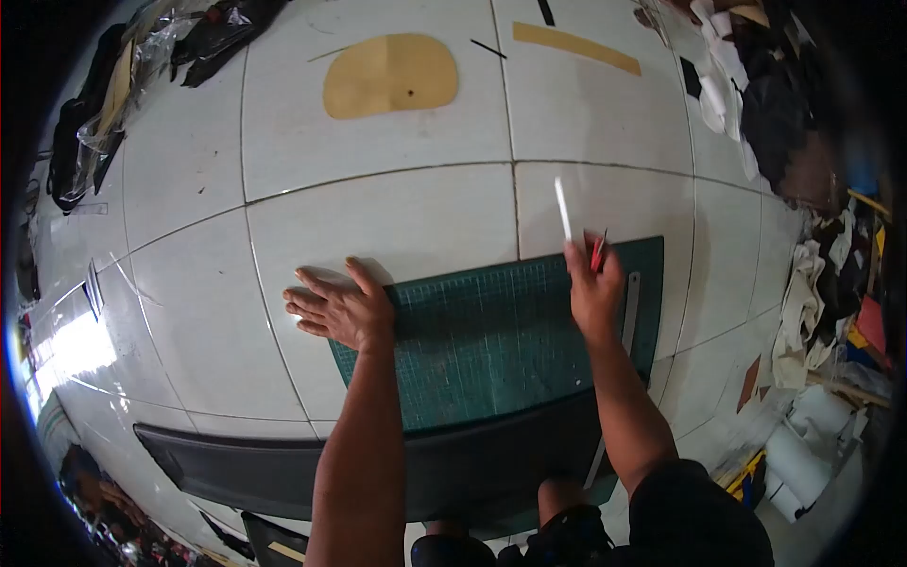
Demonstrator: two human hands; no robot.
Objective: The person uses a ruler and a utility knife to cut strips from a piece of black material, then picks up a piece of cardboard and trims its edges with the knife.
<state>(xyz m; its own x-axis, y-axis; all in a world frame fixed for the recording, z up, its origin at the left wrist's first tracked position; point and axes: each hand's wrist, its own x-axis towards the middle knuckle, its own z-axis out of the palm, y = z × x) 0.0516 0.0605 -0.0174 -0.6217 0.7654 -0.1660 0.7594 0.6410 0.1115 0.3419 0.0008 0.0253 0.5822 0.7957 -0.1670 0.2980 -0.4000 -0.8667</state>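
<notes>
My left hand (342, 307) lies with its fingers spread over the upper left corner of a green cutting mat (482, 350), the fingertips reaching past it onto the tiles. Above the mat's upper right part, my right hand (595, 288) is closed around a small red tool (596, 253) with a thin metal tip. A slim white stick (563, 208) also juts forward from those fingers; I cannot tell its kind. Along the mat's right side a metal ruler (631, 307) runs partly under my right forearm. Black leather-like material (482, 454) covers the mat's near edge.
Ahead on the white tiled floor lie a rounded tan pattern piece (389, 76) and a tan strip (576, 49). Plastic-wrapped black material (227, 38) is at the far left. Piled scraps (803, 302) and white rolls (798, 454) line the right side.
</notes>
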